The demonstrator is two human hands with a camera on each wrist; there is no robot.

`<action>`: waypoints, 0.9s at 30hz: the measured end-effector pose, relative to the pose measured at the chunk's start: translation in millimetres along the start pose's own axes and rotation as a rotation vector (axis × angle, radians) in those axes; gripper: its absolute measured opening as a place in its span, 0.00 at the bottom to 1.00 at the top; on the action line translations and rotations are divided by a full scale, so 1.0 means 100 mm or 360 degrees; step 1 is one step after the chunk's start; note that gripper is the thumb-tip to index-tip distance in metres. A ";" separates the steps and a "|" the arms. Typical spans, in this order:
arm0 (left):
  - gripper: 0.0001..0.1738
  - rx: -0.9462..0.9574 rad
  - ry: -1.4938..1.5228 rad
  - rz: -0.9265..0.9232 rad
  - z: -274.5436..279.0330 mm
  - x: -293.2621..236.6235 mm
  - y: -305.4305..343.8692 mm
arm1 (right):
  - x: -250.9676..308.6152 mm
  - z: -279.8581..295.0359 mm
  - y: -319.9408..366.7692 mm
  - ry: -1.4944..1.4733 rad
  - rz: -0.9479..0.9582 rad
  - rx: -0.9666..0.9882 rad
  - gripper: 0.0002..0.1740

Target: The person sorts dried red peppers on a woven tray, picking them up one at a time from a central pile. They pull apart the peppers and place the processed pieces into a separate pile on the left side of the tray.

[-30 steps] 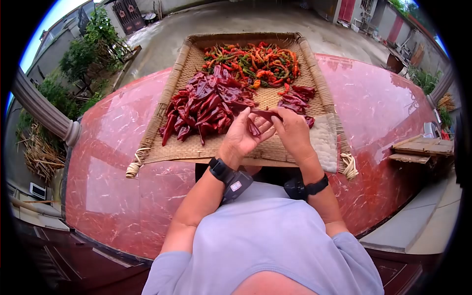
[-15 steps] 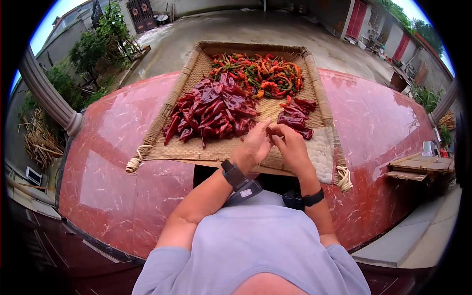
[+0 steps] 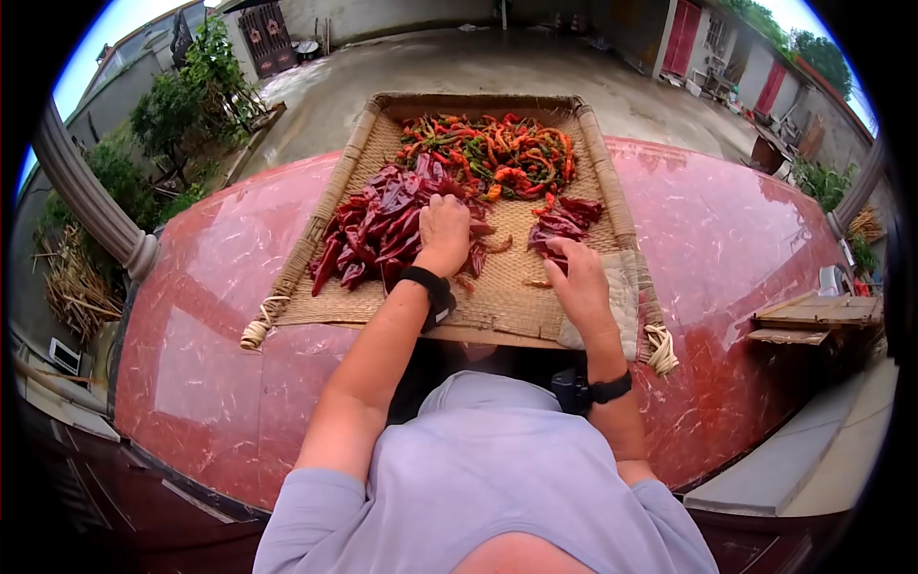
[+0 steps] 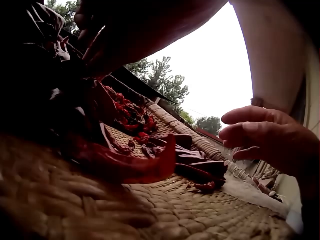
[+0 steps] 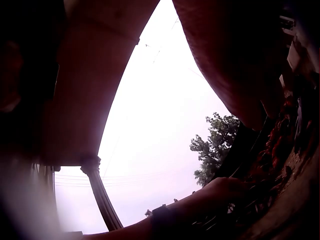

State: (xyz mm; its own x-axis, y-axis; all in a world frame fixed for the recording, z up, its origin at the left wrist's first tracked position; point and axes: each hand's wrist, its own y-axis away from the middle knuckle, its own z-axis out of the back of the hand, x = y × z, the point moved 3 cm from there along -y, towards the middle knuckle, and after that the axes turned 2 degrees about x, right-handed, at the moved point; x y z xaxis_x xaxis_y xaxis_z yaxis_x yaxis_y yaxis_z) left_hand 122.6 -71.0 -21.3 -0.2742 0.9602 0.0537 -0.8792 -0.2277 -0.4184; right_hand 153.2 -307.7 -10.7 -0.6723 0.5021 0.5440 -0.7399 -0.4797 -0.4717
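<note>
My left hand (image 3: 445, 234) is at the right side of a large heap of wrinkled dark red peppers (image 3: 382, 215), back up and fingers bent down. Its fingertips are hidden in the head view; in the left wrist view they are in shadow by the dark peppers, and I cannot tell whether they pinch one. Below them, a translucent red pepper (image 4: 162, 162) lies close over the weave. My right hand (image 3: 585, 287) is just in front of the small pile of dark red peppers (image 3: 564, 222), fingers (image 4: 255, 116) loosely extended, holding nothing.
The peppers lie on a woven tray (image 3: 507, 297) with a raised rim. Thinner red, orange and green chillies (image 3: 507, 153) fill its far end. A pale cloth patch (image 3: 622, 297) covers the near right corner. Red marble (image 3: 220, 383) surrounds the tray, with wooden boards (image 3: 813, 316) at right.
The hands were together over the tray's front, working on a dark red pepper; they have parted. My left hand moved left onto the large heap, while my right stayed near the small pile, now without the pepper.
</note>
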 end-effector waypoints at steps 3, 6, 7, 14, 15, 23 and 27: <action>0.03 -0.0119 0.0116 -0.0079 0.04 0.08 0.03 | 0.01 -0.02 0.01 -0.0013 0.0000 0.0024 0.16; 0.04 -0.0148 0.0437 -0.0130 0.13 0.09 0.04 | 0.05 -0.03 -0.03 -0.0217 -0.0064 0.0026 0.19; 0.05 -0.0099 0.0536 -0.0185 0.25 0.04 0.08 | 0.09 -0.04 -0.05 -0.0408 -0.0121 0.0046 0.20; 0.09 0.0290 0.1342 -0.0338 0.59 -0.18 0.07 | 0.13 -0.27 -0.14 -0.0911 -0.0110 0.0048 0.17; 0.10 0.0188 0.1325 -0.0310 0.60 -0.17 0.04 | 0.12 -0.27 -0.15 -0.1071 -0.0220 0.0140 0.16; 0.14 0.0315 0.0550 -0.0289 -0.23 0.27 -0.06 | -0.21 0.06 -0.17 0.0487 -0.0271 -0.0620 0.20; 0.14 0.0347 0.0248 -0.0401 -0.22 0.18 -0.05 | -0.17 0.04 -0.12 0.0054 -0.0168 -0.0280 0.22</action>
State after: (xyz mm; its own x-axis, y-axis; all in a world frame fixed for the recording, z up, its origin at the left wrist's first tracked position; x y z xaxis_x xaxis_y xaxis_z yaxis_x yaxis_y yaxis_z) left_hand 130.6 -49.1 -38.2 0.0094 0.9998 -0.0153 -0.9786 0.0061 -0.2057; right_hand 173.0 -313.6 -11.2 -0.5891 0.5681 0.5746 -0.7971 -0.2917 -0.5288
